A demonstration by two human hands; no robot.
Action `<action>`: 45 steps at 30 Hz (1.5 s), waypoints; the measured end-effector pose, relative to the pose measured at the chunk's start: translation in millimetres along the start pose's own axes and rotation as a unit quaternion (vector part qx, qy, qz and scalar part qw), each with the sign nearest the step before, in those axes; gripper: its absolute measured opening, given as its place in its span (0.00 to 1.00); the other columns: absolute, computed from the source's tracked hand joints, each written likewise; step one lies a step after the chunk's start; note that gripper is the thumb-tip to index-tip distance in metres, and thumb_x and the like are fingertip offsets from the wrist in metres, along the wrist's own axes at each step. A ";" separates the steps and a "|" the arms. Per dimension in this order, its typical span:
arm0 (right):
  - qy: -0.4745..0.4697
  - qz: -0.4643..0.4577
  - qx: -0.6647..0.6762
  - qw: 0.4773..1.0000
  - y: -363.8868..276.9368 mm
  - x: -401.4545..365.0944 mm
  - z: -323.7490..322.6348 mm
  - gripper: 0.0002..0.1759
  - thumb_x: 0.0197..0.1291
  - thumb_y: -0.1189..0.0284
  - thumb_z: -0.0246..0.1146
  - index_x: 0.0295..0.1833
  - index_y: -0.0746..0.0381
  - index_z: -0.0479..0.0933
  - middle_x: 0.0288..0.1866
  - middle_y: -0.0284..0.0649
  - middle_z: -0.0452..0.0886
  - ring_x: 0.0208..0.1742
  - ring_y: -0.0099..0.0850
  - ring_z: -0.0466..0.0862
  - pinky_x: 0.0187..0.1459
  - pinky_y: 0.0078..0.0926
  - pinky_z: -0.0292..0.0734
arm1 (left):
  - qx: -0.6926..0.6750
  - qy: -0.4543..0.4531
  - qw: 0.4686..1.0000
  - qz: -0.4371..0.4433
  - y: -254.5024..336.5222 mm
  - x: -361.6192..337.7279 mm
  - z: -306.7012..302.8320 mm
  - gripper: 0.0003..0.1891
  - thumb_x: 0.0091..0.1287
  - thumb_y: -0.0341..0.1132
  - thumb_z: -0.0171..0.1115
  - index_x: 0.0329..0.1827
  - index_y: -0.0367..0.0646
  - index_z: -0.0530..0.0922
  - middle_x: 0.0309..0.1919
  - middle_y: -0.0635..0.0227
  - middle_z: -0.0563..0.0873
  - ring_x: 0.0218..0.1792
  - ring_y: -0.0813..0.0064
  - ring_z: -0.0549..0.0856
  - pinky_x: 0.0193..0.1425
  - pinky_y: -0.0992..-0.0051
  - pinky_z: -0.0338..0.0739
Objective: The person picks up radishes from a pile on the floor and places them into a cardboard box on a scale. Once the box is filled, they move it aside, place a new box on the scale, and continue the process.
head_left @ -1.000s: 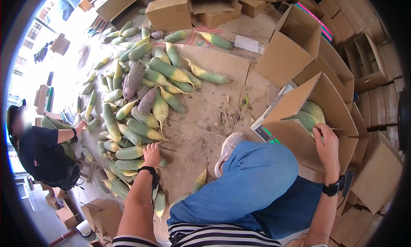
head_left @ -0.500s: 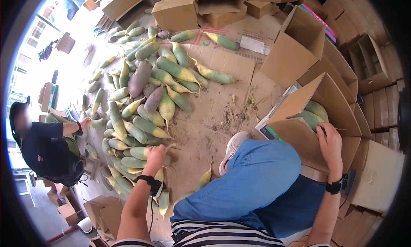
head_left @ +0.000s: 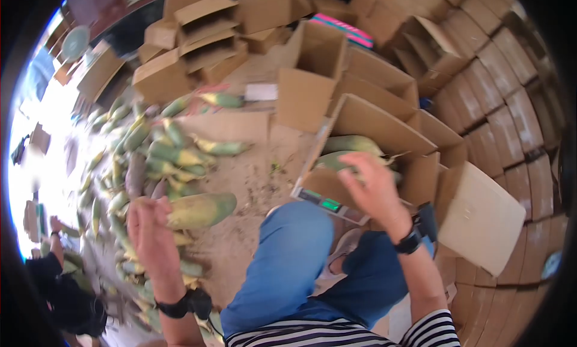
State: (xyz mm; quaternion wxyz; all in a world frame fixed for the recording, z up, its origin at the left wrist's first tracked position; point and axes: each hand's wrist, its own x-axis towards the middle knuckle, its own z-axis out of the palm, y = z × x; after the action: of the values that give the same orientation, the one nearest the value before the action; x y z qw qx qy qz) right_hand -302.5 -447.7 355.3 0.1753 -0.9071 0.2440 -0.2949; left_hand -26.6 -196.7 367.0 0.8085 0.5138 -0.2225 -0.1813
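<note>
A large green radish is in my left hand, gripped at its end and raised above the pile of radishes. It points to the right. My right hand reaches over the open cardboard box, fingers loosely apart with nothing seen in them. Inside that box lie green radishes, just beyond the right fingertips. The box stands on a scale whose display glows green.
Several empty-looking cartons stand at the back. Stacked boxes form a wall on the right. An open carton sits beyond the scale. Another person crouches at the left by the pile. Dirt and leaf scraps lie on the cardboard floor.
My left hand has lifted a green radish off the pile. My right hand has shifted at the box, its fingers now over the radishes. The view has turned toward the right.
</note>
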 end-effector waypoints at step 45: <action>0.138 0.121 -0.278 0.943 42.7 -76.9 -209.5 0.20 0.58 0.74 0.66 0.57 0.63 0.77 0.56 0.47 0.78 0.60 0.45 0.76 0.62 0.41 0.70 | 0.538 -0.460 0.668 0.231 -41.2 -47.1 136.7 0.26 0.52 0.44 0.73 0.51 0.39 0.79 0.51 0.58 0.82 0.53 0.54 0.80 0.57 0.57 0.73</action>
State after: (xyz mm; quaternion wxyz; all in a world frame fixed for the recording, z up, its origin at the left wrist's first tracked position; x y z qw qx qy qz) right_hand -501.4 -477.2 461.3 -0.0850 -0.8338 0.4458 -0.3145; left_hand -143.2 -291.4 372.3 0.2032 0.6430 -0.7366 -0.0516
